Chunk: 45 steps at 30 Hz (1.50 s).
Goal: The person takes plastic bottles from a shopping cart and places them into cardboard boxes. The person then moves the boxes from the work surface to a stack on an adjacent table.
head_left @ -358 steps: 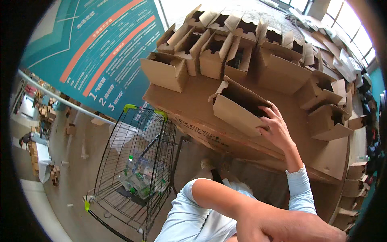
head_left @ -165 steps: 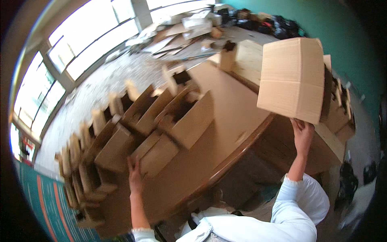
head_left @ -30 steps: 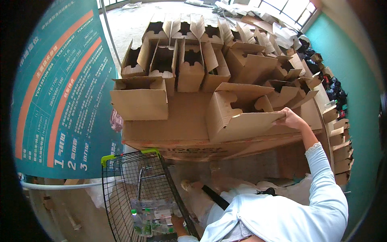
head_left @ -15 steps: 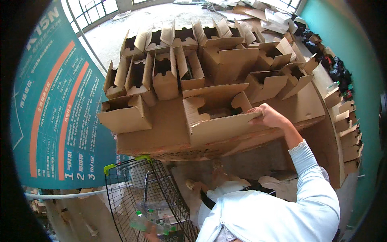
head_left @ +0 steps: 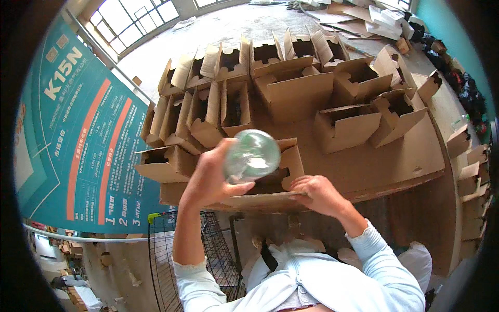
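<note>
My left hand [head_left: 205, 179] is wrapped round a clear, greenish bottle [head_left: 253, 155], raised above an open brown cardboard box [head_left: 292, 160] at the table's near edge. The bottle's round end faces up toward me; its other end is hidden. With fingers and thumb pinched together, my right hand [head_left: 325, 196] grips the right end of this box's near flap. Bottle and left hand cover much of the box's inside.
Several open cardboard boxes [head_left: 236, 106] stand in rows on the cardboard-topped table [head_left: 384, 153]. A black wire cart [head_left: 195, 255] with green corners is at lower left, beside a teal banner [head_left: 88, 151]. More boxes [head_left: 470, 208] and black bags [head_left: 462, 88] line the right wall.
My left hand has come up from the cart, where bottles lay, and now holds a bottle over the near box. My right hand stays on the flap. The view has shifted.
</note>
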Tool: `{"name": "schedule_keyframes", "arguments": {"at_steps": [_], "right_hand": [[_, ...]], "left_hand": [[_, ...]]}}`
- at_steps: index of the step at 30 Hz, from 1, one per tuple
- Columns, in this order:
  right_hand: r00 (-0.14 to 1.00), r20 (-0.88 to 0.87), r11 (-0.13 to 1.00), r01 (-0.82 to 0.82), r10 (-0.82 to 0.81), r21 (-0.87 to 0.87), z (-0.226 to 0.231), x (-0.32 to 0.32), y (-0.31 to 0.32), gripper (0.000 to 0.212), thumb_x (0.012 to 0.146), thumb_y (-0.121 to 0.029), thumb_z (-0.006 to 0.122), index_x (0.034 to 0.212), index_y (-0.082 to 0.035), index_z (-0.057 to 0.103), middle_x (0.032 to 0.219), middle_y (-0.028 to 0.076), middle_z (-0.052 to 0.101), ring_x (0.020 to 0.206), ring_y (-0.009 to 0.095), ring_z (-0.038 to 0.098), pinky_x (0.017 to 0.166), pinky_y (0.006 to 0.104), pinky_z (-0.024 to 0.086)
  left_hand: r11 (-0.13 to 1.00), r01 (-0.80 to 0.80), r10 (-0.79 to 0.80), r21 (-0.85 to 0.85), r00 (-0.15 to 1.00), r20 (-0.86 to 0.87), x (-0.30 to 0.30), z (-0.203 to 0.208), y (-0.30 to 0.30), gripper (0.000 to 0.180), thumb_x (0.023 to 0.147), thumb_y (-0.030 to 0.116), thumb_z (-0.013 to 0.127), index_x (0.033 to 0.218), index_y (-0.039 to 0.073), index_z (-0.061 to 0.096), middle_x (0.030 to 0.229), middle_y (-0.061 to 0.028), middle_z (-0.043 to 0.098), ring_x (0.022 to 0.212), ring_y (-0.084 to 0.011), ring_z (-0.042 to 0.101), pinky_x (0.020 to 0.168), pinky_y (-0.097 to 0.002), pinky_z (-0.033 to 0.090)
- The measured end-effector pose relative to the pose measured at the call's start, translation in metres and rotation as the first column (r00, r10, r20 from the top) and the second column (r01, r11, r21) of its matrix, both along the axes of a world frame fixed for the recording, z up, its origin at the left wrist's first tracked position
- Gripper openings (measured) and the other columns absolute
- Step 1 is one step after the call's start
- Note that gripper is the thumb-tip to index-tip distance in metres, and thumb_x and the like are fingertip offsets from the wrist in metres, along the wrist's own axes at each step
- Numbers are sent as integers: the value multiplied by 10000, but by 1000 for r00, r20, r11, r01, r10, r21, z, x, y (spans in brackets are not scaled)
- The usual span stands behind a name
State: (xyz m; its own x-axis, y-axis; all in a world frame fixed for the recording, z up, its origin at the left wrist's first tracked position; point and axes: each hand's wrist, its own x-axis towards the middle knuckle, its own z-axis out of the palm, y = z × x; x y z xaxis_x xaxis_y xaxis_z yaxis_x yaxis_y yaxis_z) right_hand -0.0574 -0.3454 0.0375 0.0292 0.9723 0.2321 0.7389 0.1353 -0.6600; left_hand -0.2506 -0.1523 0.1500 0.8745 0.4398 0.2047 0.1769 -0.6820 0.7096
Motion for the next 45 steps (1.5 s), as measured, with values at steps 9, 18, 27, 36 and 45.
{"name": "schedule_keyframes", "arguments": {"at_steps": [9,18,27,36,45], "right_hand": [[997,-81,1000,-16,14,-21,-6,8,0,153,854,-173,689,811,-28,708,916,138,701,852,297,679,691,384,565],[975,-190,988,133,-116,79,-17,12,0,158,775,-119,757,895,-30,704,1025,123,687,1024,298,641,864,394,536],[950,-18,933,309,-311,182,-2,15,51,492,719,-193,808,1154,-56,622,1253,120,592,1228,317,528,1017,426,453],[792,252,831,538,-556,142,-28,-35,20,404,906,-129,610,1308,-152,587,1326,169,562,1290,331,474,1096,441,376],[652,-323,652,748,-687,125,-51,-63,27,490,881,-217,643,1358,-157,548,1373,241,512,1203,376,565,984,404,486]], "left_hand": [[918,331,-382,-219,585,-716,60,-75,22,597,742,204,763,1259,-23,568,1187,-229,632,1125,-340,593,985,-373,468],[999,-26,20,-44,991,-136,-26,-34,18,550,782,331,768,1202,12,611,1257,-184,614,1212,-340,559,1055,-416,423],[979,-190,185,71,980,76,-43,-101,43,853,692,382,832,1390,64,458,1437,-166,452,1347,-376,406,1107,-481,358],[972,179,-208,-151,957,-203,-62,-121,78,1139,517,472,914,1485,222,368,1483,-216,312,1373,-401,342,1149,-496,293],[846,471,-527,-250,810,-256,-55,-117,93,1543,346,420,979,1553,158,54,1537,-235,150,1442,-388,179,1181,-492,220]]}}
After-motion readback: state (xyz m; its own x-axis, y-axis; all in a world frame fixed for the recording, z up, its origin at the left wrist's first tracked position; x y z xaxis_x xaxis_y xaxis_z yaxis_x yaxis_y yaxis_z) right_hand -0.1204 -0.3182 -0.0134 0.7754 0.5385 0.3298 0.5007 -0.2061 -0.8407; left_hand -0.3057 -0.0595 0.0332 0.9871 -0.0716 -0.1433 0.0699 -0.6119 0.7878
